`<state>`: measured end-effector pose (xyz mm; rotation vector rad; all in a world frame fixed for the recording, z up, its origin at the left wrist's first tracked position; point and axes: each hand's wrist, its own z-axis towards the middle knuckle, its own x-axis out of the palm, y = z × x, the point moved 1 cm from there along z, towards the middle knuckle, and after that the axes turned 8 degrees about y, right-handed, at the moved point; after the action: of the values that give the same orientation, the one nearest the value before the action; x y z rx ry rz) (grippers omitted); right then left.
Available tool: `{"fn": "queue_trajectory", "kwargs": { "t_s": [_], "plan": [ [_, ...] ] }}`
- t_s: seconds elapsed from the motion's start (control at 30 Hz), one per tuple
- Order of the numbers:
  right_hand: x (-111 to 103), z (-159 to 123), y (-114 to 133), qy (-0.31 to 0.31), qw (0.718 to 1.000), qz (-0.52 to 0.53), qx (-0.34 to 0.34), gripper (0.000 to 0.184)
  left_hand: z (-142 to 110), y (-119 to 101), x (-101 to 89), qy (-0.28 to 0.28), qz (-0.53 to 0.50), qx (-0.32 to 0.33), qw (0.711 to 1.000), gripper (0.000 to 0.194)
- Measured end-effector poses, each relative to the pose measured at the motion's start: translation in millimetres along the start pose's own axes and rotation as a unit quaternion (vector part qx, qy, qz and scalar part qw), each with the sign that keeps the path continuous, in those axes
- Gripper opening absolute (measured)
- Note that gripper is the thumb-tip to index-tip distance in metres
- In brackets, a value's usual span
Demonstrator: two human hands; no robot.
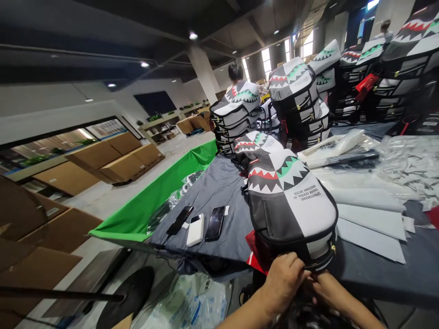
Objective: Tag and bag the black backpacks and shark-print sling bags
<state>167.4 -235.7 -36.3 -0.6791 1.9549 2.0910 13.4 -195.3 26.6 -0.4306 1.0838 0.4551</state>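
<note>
From the head camera, the left hand and right hand are gripping the near end of a grey-and-white shark-mouth backpack, their fingers curling around its zippered edge, the right hand partly hidden beneath it. The backpack's long axis is running away from both hands along a grey-covered table, while a white power bank and two smartphones are lying left of the backpack.

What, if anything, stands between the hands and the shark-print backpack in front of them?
Nothing visible does: the left hand and the right hand are both directly against the lower edge of the grey-and-white shark-print backpack, with no object between them and it.
</note>
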Motion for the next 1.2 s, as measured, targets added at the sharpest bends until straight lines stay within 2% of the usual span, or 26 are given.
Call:
{"fn": "queue_trajectory", "kwargs": {
  "t_s": [0.03, 0.07, 0.17, 0.23, 0.3, 0.33, 0.4, 0.47, 0.5, 0.57, 0.63, 0.7, 0.77, 0.87, 0.93, 1.03, 1.1, 1.2],
  "plan": [
    [-11, -8, 3, 0.008, 1.0, -0.001, -0.002, 0.031, -4, 5, 0.0, -0.001, 0.018, 0.001, 1.0, 0.023],
    [-22, -16, 7, -0.008, 1.0, -0.013, -0.004, 0.029, -7, 9, -0.2, -0.007, 0.033, 0.006, 0.999, 0.024],
    [-50, -31, 23, -0.159, 0.98, -0.11, -0.043, 0.02, -11, 20, -6.9, -0.023, 0.04, 0.041, 0.998, 0.028],
    [-57, -28, 35, -0.201, 0.956, -0.194, -0.09, 0.029, -10, 27, -16.0, -0.025, 0.022, 0.076, 0.997, 0.028],
    [-58, -16, 42, -0.179, 0.947, -0.244, -0.11, 0.037, -9, 34, -22.8, -0.019, 0.006, 0.094, 0.995, 0.025],
    [-59, -10, 42, -0.158, 0.952, -0.242, -0.103, 0.036, -10, 37, -23.3, -0.009, 0.002, 0.093, 0.996, 0.023],
    [-64, -2, 37, -0.096, 0.976, -0.177, -0.078, 0.027, -14, 42, -17.3, 0.012, 0.008, 0.073, 0.997, 0.021],
    [-80, -2, 24, -0.049, 0.994, -0.087, -0.049, 0.03, -22, 45, -3.8, 0.023, 0.026, 0.061, 0.998, 0.02],
    [-93, -4, 14, -0.055, 0.996, -0.06, -0.032, 0.034, -26, 46, 4.1, 0.026, 0.037, 0.057, 0.997, 0.02],
    [-126, -9, -7, -0.131, 0.989, -0.064, 0.016, 0.04, -32, 46, 19.2, 0.033, 0.058, 0.043, 0.997, 0.017],
    [-158, -9, -28, -0.2, 0.97, -0.123, 0.067, 0.049, -34, 45, 30.3, 0.036, 0.068, 0.014, 0.997, 0.016],
    [-180, -5, -45, -0.205, 0.954, -0.193, 0.106, 0.056, -33, 42, 35.5, 0.018, 0.069, -0.014, 0.997, 0.018],
    [-189, 1, -56, -0.186, 0.945, -0.239, 0.127, 0.061, -32, 40, 34.0, -0.002, 0.062, -0.028, 0.998, 0.022],
    [-192, 6, -66, -0.171, 0.942, -0.249, 0.146, 0.062, -28, 35, 18.1, 0.0, 0.015, -0.009, 1.0, 0.02],
    [-194, 7, -69, -0.154, 0.944, -0.24, 0.167, 0.057, -26, 31, 1.4, 0.012, -0.056, 0.008, 0.998, 0.012],
    [-203, 8, -71, -0.11, 0.95, -0.22, 0.195, 0.051, -22, 22, -18.5, 0.005, -0.175, 0.0, 0.985, 0.022],
    [-210, 9, -70, -0.089, 0.954, -0.212, 0.193, 0.05, -19, 13, -21.4, -0.039, -0.239, 0.003, 0.97, 0.026],
    [-215, 11, -66, -0.078, 0.957, -0.215, 0.178, 0.051, -13, -6, -12.0, -0.095, -0.317, 0.038, 0.943, 0.024]
  ]
}}
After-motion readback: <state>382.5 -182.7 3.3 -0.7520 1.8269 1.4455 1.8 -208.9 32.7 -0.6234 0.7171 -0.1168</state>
